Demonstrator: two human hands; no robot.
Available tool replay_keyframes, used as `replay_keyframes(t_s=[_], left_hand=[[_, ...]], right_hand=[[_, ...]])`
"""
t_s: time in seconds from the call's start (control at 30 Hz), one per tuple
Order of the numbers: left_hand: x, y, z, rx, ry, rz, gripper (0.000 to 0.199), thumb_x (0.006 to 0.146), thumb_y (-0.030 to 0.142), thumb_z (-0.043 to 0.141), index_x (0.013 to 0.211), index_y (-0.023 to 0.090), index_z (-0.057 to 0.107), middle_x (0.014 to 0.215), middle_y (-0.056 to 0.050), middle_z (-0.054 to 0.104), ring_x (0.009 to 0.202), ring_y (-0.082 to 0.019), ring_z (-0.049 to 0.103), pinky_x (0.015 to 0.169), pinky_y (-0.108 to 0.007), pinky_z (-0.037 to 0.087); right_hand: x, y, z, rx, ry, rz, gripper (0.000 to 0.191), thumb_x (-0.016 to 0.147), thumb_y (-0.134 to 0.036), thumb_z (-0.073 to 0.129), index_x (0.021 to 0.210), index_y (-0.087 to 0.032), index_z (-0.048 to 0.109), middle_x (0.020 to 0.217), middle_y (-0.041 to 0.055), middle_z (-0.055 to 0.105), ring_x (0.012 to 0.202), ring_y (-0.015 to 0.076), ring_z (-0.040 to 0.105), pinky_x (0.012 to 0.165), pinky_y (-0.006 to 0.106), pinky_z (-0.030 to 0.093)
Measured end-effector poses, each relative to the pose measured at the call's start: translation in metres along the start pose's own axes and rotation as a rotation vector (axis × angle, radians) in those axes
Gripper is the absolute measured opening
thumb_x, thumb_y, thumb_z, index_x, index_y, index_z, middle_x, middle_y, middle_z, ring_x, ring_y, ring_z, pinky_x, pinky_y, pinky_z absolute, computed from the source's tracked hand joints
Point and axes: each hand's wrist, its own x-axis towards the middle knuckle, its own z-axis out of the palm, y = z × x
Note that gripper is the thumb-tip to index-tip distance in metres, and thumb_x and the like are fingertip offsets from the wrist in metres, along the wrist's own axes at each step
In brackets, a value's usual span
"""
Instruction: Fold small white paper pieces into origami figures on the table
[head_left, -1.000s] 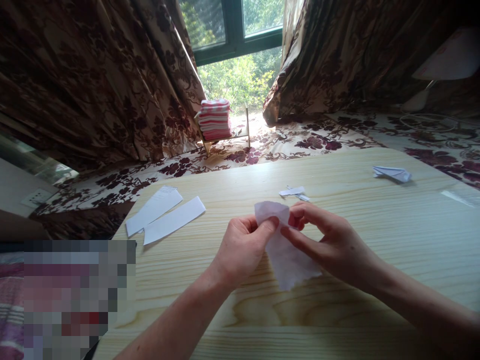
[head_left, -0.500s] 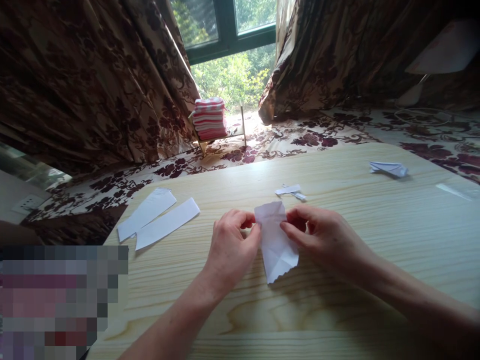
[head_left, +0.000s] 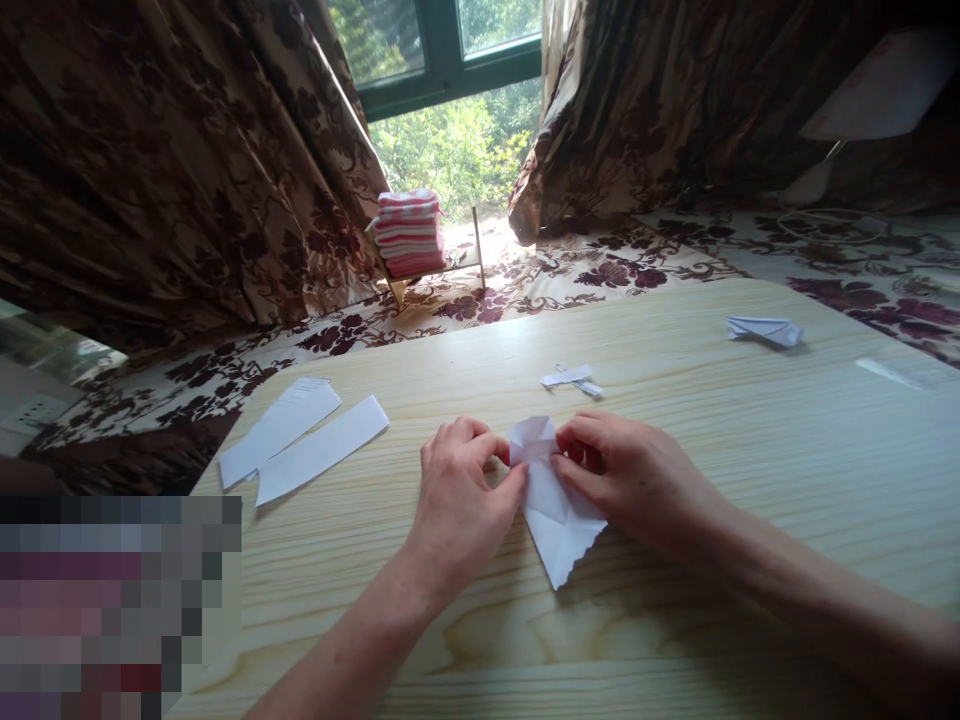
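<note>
Paper strips (head_left: 322,450): two white pieces, side by side at a slant, on the left part of the wooden table (head_left: 352,610).
Striped cloths (head_left: 409,235): a folded red-and-white stack on a small stand, beyond the table's far edge.
Left hand (head_left: 469,490): thumb and forefinger pinch the left edge of the creased paper (head_left: 559,515).
Creased paper: between both hands, over the table's middle, its jagged lower end toward the person.
Paper scraps (head_left: 568,377): crossed, just beyond the creased paper.
Right hand (head_left: 641,465): thumb and fingers pinch its right edge.
Folded paper (head_left: 766,331): near the far right corner.
</note>
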Motion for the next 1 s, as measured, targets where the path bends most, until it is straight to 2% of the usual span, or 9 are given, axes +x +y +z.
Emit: replay_keyframes(t_s=[0.2, 0.53, 0.6, 0.67, 0.73, 0.83, 1.0], left_hand=[[-0.001, -0.002, 0.003, -0.011, 0.053, 0.031, 0.009, 0.073, 0.012, 0.065, 0.073, 0.021, 0.063, 0.084, -0.001, 0.061, 0.09, -0.021, 0.055, 0.088, -0.039, 0.038], [-0.001, -0.004, 0.001, -0.028, 0.003, 0.089, 0.013, 0.078, 0.013, 0.061, 0.072, 0.021, 0.069, 0.082, -0.002, 0.06, 0.087, -0.019, 0.055, 0.087, -0.038, 0.037], [-0.001, -0.004, 0.001, -0.021, 0.0, 0.089, 0.013, 0.078, 0.013, 0.061, 0.072, 0.021, 0.069, 0.081, -0.001, 0.06, 0.087, -0.019, 0.055, 0.086, -0.038, 0.037], [-0.001, -0.005, 0.001, -0.014, -0.002, 0.09, 0.013, 0.079, 0.013, 0.061, 0.072, 0.021, 0.069, 0.081, -0.001, 0.06, 0.087, -0.019, 0.055, 0.087, -0.039, 0.037], [-0.001, -0.005, 0.001, -0.008, -0.001, 0.098, 0.013, 0.079, 0.013, 0.061, 0.073, 0.021, 0.069, 0.081, -0.001, 0.06, 0.087, -0.019, 0.055, 0.087, -0.039, 0.037], [-0.001, -0.006, 0.002, 0.009, 0.006, 0.124, 0.012, 0.081, 0.015, 0.06, 0.075, 0.021, 0.069, 0.081, -0.001, 0.059, 0.088, -0.019, 0.054, 0.087, -0.039, 0.037], [-0.003, -0.008, 0.003, 0.053, 0.034, 0.175, 0.011, 0.08, 0.014, 0.062, 0.077, 0.022, 0.069, 0.081, -0.001, 0.06, 0.087, -0.019, 0.054, 0.087, -0.04, 0.036]], right_hand=[[0.0, 0.001, 0.001, -0.019, -0.003, -0.022, 0.016, 0.08, -0.025, 0.055, 0.065, -0.02, 0.053, 0.065, -0.0006, 0.055, 0.058, 0.0135, 0.048, 0.053, 0.025, 0.03], [-0.002, 0.0, -0.001, -0.036, -0.036, -0.021, 0.014, 0.082, -0.024, 0.056, 0.069, -0.02, 0.059, 0.068, -0.0001, 0.057, 0.06, 0.0146, 0.051, 0.053, 0.027, 0.034], [0.0, 0.004, -0.006, -0.011, -0.025, -0.036, 0.009, 0.081, -0.025, 0.058, 0.081, -0.019, 0.064, 0.074, 0.0017, 0.06, 0.064, 0.0164, 0.054, 0.056, 0.029, 0.039], [0.005, 0.009, -0.012, 0.036, 0.035, -0.089, 0.026, 0.079, -0.025, 0.06, 0.104, -0.018, 0.064, 0.089, 0.0058, 0.063, 0.076, 0.0199, 0.059, 0.066, 0.032, 0.046], [0.011, 0.011, -0.017, 0.059, 0.081, -0.201, 0.037, 0.079, -0.022, 0.06, 0.116, -0.018, 0.06, 0.105, 0.0104, 0.061, 0.094, 0.0236, 0.058, 0.079, 0.037, 0.048], [0.021, 0.008, -0.021, 0.036, -0.01, -0.371, 0.032, 0.079, -0.012, 0.058, 0.11, -0.019, 0.065, 0.113, 0.0122, 0.059, 0.104, 0.0259, 0.054, 0.087, 0.04, 0.047], [0.032, -0.001, -0.018, 0.01, -0.161, -0.443, 0.021, 0.078, -0.008, 0.06, 0.092, -0.018, 0.07, 0.103, 0.0092, 0.063, 0.093, 0.0229, 0.057, 0.079, 0.038, 0.048]])
